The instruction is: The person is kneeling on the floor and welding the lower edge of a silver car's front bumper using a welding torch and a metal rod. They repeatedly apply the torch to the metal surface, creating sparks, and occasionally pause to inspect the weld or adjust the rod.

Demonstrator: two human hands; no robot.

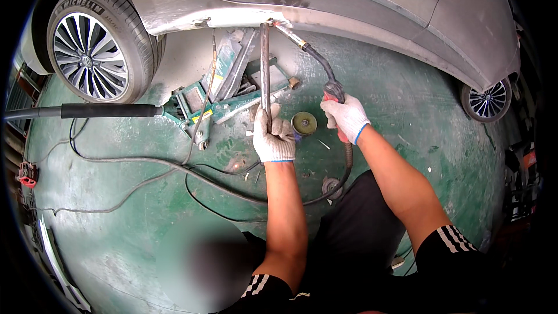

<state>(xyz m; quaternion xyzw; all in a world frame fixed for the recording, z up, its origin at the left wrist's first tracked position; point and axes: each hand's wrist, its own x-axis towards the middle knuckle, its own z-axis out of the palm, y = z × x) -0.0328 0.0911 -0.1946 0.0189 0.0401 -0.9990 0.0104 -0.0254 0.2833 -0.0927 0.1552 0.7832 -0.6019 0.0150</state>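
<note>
The left hand (pixel 273 139), in a white knit glove, has its grip wrapped around the lower end of a long metal bar (pixel 265 67). The bar stands nearly upright, and its top end meets the underside of the sill (pixel 244 17) of a silver car (pixel 349 0).

The right hand (pixel 346 117), gloved the same way with a blue cuff edge, has its grip closed on the red handle of a welding torch (pixel 325 75). The torch's curved black neck rises up and to the left, and its tip sits at the sill just beside the top of the bar. A dark hose leaves the bottom of the handle and loops down across the green floor (pixel 116 209).

Between the two hands, on the floor, lies a small round disc (pixel 304 123) with a yellowish face, close to the left glove. A second, darker round part (pixel 331 187) lies lower, beside the hose.

Left of the bar, a green floor jack (pixel 221 96) sits under the car, its long black-sleeved handle (pixel 87 110) reaching out to the left edge. A narrow yellow label strip shows on the jack's side plate; its print is too small to tell. Black cables (pixel 145 166) trail over the floor. The car's front wheel (pixel 96 38) stands at upper left, another wheel (pixel 487 100) at far right. A small red object (pixel 26 174) lies at the left rim.

No containers are in view.
</note>
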